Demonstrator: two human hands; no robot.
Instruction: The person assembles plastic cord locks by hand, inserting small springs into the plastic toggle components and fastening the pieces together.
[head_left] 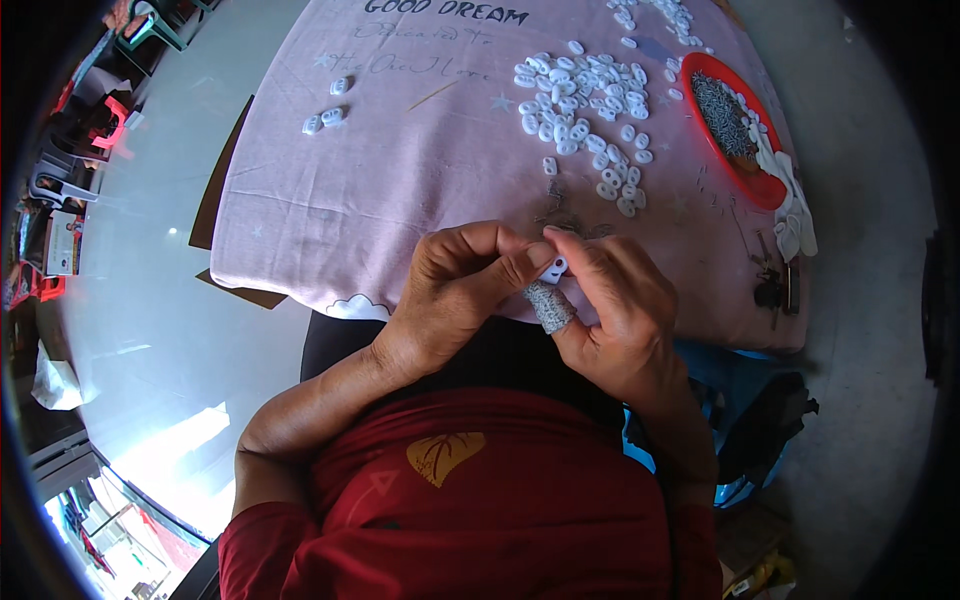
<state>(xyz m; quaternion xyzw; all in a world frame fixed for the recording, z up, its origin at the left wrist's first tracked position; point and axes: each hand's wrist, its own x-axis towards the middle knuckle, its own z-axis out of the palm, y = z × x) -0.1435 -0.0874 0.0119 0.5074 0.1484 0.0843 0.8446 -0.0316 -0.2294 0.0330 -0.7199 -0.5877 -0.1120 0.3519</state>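
Observation:
My left hand (440, 290) and my right hand (632, 310) meet at the table's near edge. Between their fingertips they pinch one small white oval plastic piece (553, 270) with dark round holes. A grey speckled wrap (550, 306) covers my right thumb. Whether a screw is in the fingers is hidden. Just beyond the fingertips lies a loose clump of thin metal screws (560, 212). Farther off, a spread of similar white pieces (568, 90) covers part of the cloth. Three more white pieces (333, 117) lie apart at the left, showing no visible holes.
On the pink tablecloth (400, 190), a red basin (690, 75) of metal screws (720, 110) stands at the right. White gloves (793, 215) hang over its near side. Keys (768, 285) lie by the right edge. A thin stick (432, 96) rests far left.

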